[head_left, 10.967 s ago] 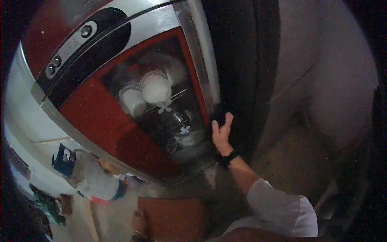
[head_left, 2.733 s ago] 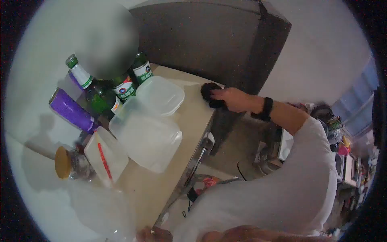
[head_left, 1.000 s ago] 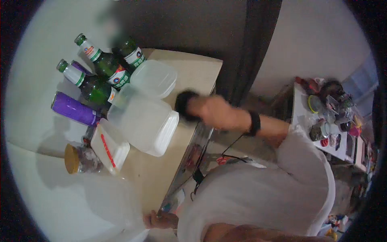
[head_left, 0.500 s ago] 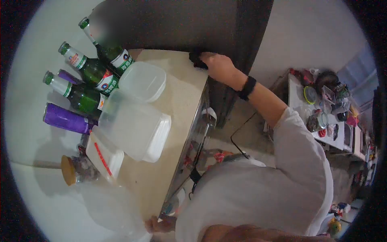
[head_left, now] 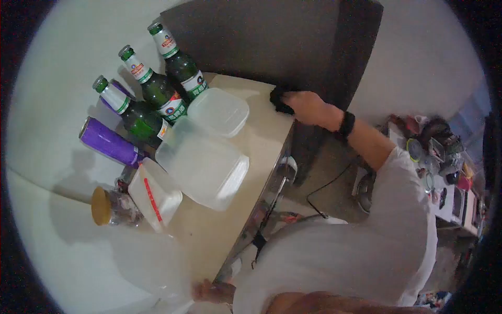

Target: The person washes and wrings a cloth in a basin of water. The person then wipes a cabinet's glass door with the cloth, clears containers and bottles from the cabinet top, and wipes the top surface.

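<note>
At the table's (head_left: 206, 243) front right corner: one black cloth (head_left: 280, 99), bunched, no clear long axis, gripped beneath our right hand (head_left: 314, 111), the nearer; our left hand (head_left: 213, 291), by its front left corner, grip we cannot tell.

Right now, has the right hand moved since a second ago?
Yes: against the tabletop, the right hand holding the cloth is farther from the large container, nearer the tabletop's far corner.

To your left, three green glass bottles (head_left: 159, 91) stand beside a purple cylindrical can (head_left: 108, 140), a tan-lidded clear jar (head_left: 121, 208) nearby.
</note>
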Motion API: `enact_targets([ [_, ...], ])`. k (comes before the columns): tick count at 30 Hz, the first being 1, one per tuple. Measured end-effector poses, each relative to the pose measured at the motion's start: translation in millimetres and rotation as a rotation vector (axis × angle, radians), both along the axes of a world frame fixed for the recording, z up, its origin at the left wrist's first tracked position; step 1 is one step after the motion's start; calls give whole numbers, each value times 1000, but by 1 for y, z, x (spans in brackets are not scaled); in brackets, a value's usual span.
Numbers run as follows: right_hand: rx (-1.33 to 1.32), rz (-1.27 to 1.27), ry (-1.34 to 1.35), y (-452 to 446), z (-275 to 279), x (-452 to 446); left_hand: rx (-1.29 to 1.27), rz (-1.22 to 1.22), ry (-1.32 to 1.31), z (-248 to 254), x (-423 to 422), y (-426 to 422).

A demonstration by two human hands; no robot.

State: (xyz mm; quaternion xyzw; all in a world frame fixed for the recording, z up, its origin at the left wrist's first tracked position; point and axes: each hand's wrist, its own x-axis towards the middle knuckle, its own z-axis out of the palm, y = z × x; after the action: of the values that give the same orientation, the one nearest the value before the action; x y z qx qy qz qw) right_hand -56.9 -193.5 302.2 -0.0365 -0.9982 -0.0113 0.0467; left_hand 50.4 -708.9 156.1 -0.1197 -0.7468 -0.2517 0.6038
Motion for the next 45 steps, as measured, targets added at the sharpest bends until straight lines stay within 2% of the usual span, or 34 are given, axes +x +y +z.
enact_targets([
  [2,58,98,-61,9,0,-29,121,69,41,17,0,28],
  [4,-17,191,-286,7,2,-67,211,125,76,29,-1,38],
  [5,-17,199,-278,12,-9,-92,240,145,91,33,-2,38],
  [7,-40,248,-294,11,-8,-127,-111,80,56,35,1,27],
  [10,-64,291,-276,5,-8,-183,-249,135,-23,37,7,21],
  [14,-79,276,-214,-6,-10,-250,-288,220,-127,29,21,10],
  [16,-87,254,-186,-12,-11,-273,-225,185,-258,29,28,20],
  [20,-114,232,-135,-16,-12,-292,-202,98,-242,36,22,24],
  [25,-197,369,-133,-12,-8,-264,-147,172,-320,40,28,37],
  [33,-407,727,-115,-12,1,-124,-132,42,-281,51,23,41],
  [36,-326,787,168,-22,-7,-82,-161,70,-274,53,22,40],
  [39,-207,796,81,-36,9,-37,-138,57,-267,52,22,38],
  [41,-121,615,-121,-44,11,-7,-141,68,-285,52,23,39],
  [45,-163,716,12,-63,2,36,-130,51,-299,51,25,40],
])
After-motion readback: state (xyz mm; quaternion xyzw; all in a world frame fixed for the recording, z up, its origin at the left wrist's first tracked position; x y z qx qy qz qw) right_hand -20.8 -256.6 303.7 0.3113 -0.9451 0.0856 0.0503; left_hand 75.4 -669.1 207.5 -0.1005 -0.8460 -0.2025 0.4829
